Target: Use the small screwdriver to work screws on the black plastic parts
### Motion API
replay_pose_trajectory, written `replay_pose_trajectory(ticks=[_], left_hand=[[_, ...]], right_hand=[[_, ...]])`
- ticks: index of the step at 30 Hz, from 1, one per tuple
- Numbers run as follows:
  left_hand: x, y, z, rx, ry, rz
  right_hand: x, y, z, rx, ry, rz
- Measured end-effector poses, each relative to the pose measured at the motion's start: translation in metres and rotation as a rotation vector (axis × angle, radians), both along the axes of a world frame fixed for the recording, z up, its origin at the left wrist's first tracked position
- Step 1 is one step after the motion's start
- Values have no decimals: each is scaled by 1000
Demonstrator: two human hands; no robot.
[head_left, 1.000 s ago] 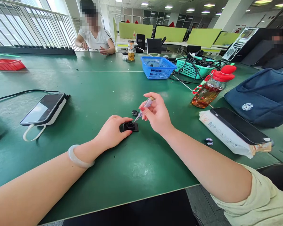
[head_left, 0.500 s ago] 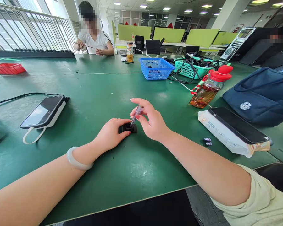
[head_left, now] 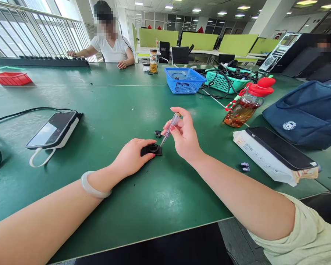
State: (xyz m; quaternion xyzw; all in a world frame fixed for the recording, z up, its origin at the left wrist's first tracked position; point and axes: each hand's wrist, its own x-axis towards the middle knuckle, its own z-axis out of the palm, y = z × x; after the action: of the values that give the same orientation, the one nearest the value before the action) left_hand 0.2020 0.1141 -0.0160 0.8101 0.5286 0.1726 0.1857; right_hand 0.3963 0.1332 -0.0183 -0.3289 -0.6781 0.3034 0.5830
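Observation:
Low on the green table, my left hand grips a small black plastic part between thumb and fingers. Its far end sticks out past my fingertips. My right hand is closed on a small screwdriver with a clear purplish handle. The screwdriver leans, its tip down at the right end of the black part; whether the tip touches is too small to tell. Just beyond the part lies a small heap of dark bits, perhaps screws.
At left lies a handheld device with a cable. Farther back are a red tray, a blue basket and a green basket of cables. To the right stand a bottle, a blue bag and a phone on a packet.
My right hand has drawn the screwdriver up and right, away from the middle of the black part, uncovering the dark heap. My left hand keeps its hold. The person opposite has stretched an arm sideways.

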Motion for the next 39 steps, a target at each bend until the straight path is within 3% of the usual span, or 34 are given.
replay_pose_trajectory(ticks=[7,14,21,26,34,39], left_hand=[[1,0,-1,11,-13,2],[2,0,1,15,-9,-4],[1,0,0,10,-3,-2],[1,1,-2,34,-2,-9],[2,0,-3,75,2,-43],[0,1,-6,93,-3,-58]], right_hand=[[2,2,5,-57,-41,12],[2,-4,6,56,-42,-124],[0,-2,3,1,-63,-19],[-1,-4,10,11,-149,-19],[0,-11,8,188,-135,-138],[-2,-20,11,260,-120,-108]])
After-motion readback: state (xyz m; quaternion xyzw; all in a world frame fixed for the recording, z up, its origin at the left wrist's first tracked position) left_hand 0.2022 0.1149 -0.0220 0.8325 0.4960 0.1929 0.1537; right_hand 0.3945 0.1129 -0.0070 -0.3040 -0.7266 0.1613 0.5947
